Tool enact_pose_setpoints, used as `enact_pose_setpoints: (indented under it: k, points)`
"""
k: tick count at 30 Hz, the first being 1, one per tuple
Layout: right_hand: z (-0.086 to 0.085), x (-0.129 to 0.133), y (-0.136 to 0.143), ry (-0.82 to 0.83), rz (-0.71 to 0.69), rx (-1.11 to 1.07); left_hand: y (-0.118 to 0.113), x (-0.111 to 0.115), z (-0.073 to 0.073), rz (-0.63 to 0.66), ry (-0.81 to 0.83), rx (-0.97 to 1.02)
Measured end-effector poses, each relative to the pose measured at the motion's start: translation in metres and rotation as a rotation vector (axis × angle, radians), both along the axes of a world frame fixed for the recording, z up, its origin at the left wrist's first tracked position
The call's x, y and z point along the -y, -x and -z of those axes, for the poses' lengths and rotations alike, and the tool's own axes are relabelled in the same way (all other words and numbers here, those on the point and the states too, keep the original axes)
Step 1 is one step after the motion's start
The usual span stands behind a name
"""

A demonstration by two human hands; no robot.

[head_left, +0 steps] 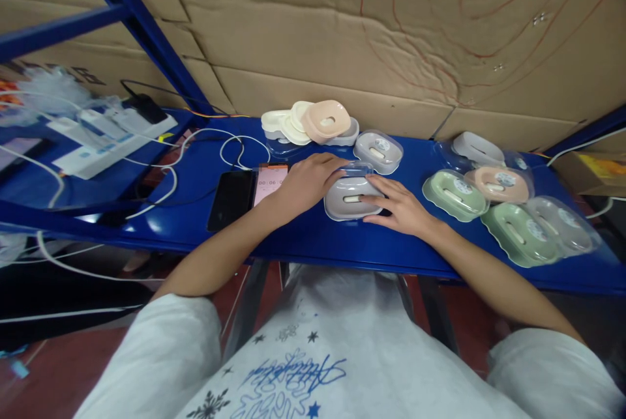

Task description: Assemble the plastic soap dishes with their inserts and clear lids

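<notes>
Touching clear plastic cover [356,170] with left hand [312,179] and grey dish [348,209] with right hand [402,208], on blue table [298,240]; placed slightly apart, cannot tell if gripping

Pale grey dish [337,202] — blue table [293,240] — white shirt [362,321] with black and blue snowflakes [211,404]

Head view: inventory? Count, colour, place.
Grey dish: 1, grey, between hands
Clear cover: 1, transparent, at hands
Dish pile: uncounted, cream/peach/grey, back
Covered dish: 1, grey, beyond hands
Other dishes: 5, green/peach/grey, right
Phones: 2, black/pink, left
Power strip: 1, white, far left
Cables: several, white/black, left
Carton: 1, brown/yellow, far right
Table: 1, blue, under dishes
Cardboard: uncounted, brown, behind
Left hand: 1, bare, at cover
Right hand: 1, bare, on dish
</notes>
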State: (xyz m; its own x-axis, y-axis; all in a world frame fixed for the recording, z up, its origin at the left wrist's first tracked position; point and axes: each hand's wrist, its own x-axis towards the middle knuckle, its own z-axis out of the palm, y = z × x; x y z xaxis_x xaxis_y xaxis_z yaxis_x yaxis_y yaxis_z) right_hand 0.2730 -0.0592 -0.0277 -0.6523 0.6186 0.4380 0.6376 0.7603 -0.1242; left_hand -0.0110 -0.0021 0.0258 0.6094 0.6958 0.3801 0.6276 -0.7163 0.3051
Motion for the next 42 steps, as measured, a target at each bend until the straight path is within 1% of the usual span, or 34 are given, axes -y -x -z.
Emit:
enact_pose_setpoints:
  k: [3,7,10,15,17,20,22,26,29,34,39,42]
  points:
    - [0.001,-0.003,0.003,0.022,0.009,0.023,0.0,0.0,-0.001,-0.001,0.011,0.012]
    - [0.0,-0.006,0.007,0.053,0.024,0.015,0.0,0.0,-0.003,-0.037,0.001,0.034]
    - [0.0,-0.005,0.006,0.041,0.025,-0.013,-0.002,0.005,-0.003,-0.039,-0.002,0.004]
    - [-0.004,-0.003,-0.001,-0.043,0.139,-0.148,-0.006,0.019,-0.002,-0.006,-0.039,-0.11]
    - [-0.005,-0.005,-0.004,-0.025,0.105,-0.128,-0.007,0.025,-0.002,0.018,-0.056,-0.174]
    - [-0.003,-0.008,-0.007,0.085,0.012,-0.035,-0.006,0.03,-0.003,0.058,-0.087,-0.266]
    - [-0.001,-0.009,-0.009,0.122,-0.002,-0.021,-0.004,0.03,-0.005,0.084,-0.1,-0.299]
    - [0.002,-0.008,-0.009,0.06,-0.005,-0.057,-0.001,0.025,-0.006,0.165,-0.102,-0.381]
    - [0.003,-0.007,-0.009,0.021,-0.019,-0.068,-0.001,0.021,-0.003,0.193,-0.09,-0.418]
    - [0.003,-0.004,-0.01,0.029,-0.013,-0.038,-0.004,0.018,0.003,0.208,-0.08,-0.411]
    - [0.005,-0.002,-0.01,0.024,-0.041,-0.054,-0.003,0.021,0.003,0.217,-0.103,-0.44]
    - [0.007,-0.007,-0.008,0.084,-0.018,-0.105,-0.003,0.019,0.003,0.234,-0.078,-0.414]
